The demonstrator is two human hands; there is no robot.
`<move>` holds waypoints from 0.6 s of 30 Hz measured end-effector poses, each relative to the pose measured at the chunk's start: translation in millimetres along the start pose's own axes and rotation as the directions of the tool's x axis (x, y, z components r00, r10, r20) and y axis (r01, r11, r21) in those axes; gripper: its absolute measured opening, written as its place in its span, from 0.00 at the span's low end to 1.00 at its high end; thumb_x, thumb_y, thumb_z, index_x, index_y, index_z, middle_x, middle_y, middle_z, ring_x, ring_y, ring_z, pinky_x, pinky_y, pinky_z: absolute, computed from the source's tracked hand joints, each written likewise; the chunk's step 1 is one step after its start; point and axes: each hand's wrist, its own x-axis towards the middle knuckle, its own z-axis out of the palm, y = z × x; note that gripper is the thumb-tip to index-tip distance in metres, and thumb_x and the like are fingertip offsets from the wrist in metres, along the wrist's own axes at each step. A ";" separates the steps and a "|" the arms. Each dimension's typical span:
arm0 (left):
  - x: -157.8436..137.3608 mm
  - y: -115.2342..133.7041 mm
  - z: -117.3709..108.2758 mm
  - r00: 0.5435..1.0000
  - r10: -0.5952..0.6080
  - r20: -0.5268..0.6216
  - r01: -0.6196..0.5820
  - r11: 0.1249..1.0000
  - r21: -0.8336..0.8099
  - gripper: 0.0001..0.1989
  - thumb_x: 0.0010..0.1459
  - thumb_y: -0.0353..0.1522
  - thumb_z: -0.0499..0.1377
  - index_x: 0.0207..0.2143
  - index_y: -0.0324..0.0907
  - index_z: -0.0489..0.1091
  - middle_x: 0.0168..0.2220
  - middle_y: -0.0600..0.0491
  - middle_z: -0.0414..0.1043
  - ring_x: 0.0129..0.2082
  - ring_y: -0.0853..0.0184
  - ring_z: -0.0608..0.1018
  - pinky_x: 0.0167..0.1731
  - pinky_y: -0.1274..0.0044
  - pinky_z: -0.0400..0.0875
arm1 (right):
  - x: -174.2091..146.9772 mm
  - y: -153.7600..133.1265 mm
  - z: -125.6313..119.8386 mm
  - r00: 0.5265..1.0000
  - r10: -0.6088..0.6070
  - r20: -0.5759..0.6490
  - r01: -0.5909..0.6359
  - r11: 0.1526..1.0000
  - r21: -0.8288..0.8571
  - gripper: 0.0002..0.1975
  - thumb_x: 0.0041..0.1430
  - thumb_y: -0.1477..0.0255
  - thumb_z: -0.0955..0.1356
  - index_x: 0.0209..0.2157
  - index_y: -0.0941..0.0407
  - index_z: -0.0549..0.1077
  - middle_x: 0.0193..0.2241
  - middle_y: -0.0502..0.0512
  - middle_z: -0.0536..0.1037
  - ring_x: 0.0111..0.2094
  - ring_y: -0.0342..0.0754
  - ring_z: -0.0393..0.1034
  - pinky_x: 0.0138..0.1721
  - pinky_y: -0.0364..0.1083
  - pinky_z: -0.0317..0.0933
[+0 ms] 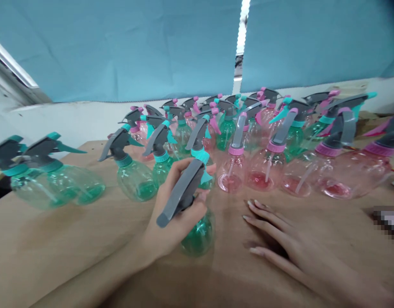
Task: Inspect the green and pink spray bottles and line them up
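Note:
My left hand [174, 205] is wrapped round the neck of a green spray bottle [198, 237] at the front middle of the table. The bottle has a grey trigger head with a turquoise nozzle and trigger, and its neck is hidden by my fingers. To the right, my right hand [276, 237] lies on the wooden tabletop with its fingers apart and nothing in them. Just beyond it stand clear pink spray bottles [262, 173] with pink collars. Another green spray bottle [137, 179] is left of my left hand.
Two more green spray bottles [75, 184] stand at the left on the wooden table [119, 239]. Rows of pink and green bottles [227, 128] fill the back. A blue sheet [135, 51] hangs behind. At the right edge lies a partly blurred object [391, 220].

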 end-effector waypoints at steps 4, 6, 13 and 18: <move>-0.8 -2.3 0.9 1.000 -0.012 -0.003 0.012 1.000 0.025 0.18 0.50 0.32 0.56 0.45 0.51 0.61 0.33 0.58 0.74 0.24 0.67 0.74 0.24 0.75 0.69 | -0.2 0.2 0.1 1.000 -0.006 -0.001 0.006 1.000 -0.010 0.27 0.62 0.57 0.64 0.60 0.50 0.64 0.63 0.54 0.60 0.62 0.57 0.55 0.59 0.58 0.57; 0.0 -2.6 -0.2 1.000 0.007 0.014 -0.008 0.999 0.032 0.19 0.50 0.32 0.57 0.46 0.51 0.61 0.32 0.58 0.75 0.24 0.67 0.75 0.25 0.75 0.70 | -0.1 -0.2 0.0 1.000 -0.009 0.003 0.009 1.000 -0.020 0.27 0.63 0.57 0.63 0.60 0.51 0.64 0.63 0.54 0.60 0.62 0.57 0.54 0.59 0.58 0.57; -3.7 -8.7 -3.6 0.999 0.026 0.032 -0.031 0.990 0.139 0.26 0.51 0.34 0.60 0.53 0.50 0.60 0.34 0.55 0.74 0.32 0.62 0.78 0.31 0.73 0.74 | -0.6 -0.5 1.9 0.999 -0.038 0.012 0.038 0.997 -0.068 0.27 0.65 0.57 0.61 0.61 0.55 0.63 0.64 0.57 0.58 0.64 0.56 0.52 0.59 0.60 0.55; -12.6 -15.7 -8.7 0.996 0.053 0.073 -0.069 0.970 0.232 0.25 0.53 0.39 0.61 0.53 0.48 0.60 0.37 0.53 0.73 0.34 0.61 0.76 0.35 0.72 0.72 | 3.7 -0.9 -0.6 0.999 -0.047 0.021 0.048 0.995 -0.093 0.27 0.64 0.56 0.61 0.59 0.55 0.65 0.63 0.59 0.61 0.62 0.57 0.55 0.58 0.59 0.58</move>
